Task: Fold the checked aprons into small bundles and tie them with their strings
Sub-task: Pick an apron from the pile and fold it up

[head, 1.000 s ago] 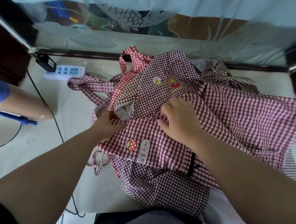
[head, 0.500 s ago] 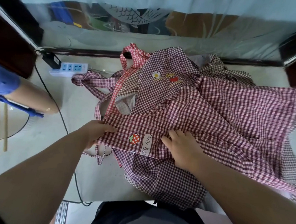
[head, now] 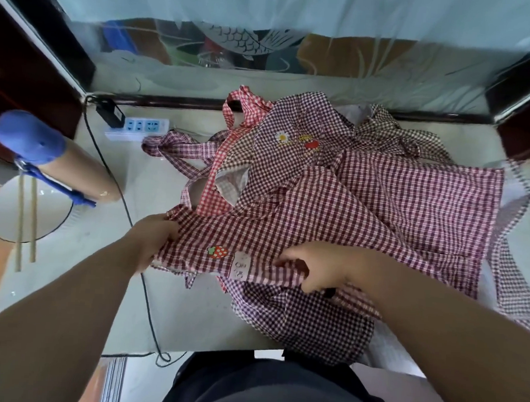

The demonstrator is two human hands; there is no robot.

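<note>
A heap of checked aprons covers the pale table (head: 190, 313). On top lies a dark-red checked apron (head: 395, 213) with a strawberry patch (head: 217, 252) near its front edge. My left hand (head: 151, 241) grips that apron's left corner. My right hand (head: 312, 269) pinches its front edge just right of the white label. A maroon apron with a daisy patch (head: 295, 134) lies behind, and a brighter red one (head: 240, 113) shows at the back. Loose checked strings (head: 174, 147) trail to the left.
A white power strip (head: 138, 128) with a black cable (head: 147, 305) sits at the back left. A cardboard tube with a blue cap (head: 54, 159) lies on the left, beside a white bowl with chopsticks (head: 20, 215). A glass panel (head: 265, 47) stands behind the table.
Both hands came from the middle of the heap toward me, to the strawberry apron's front edge. My right hand went from lying flat on the cloth to pinching the edge, which is now lifted.
</note>
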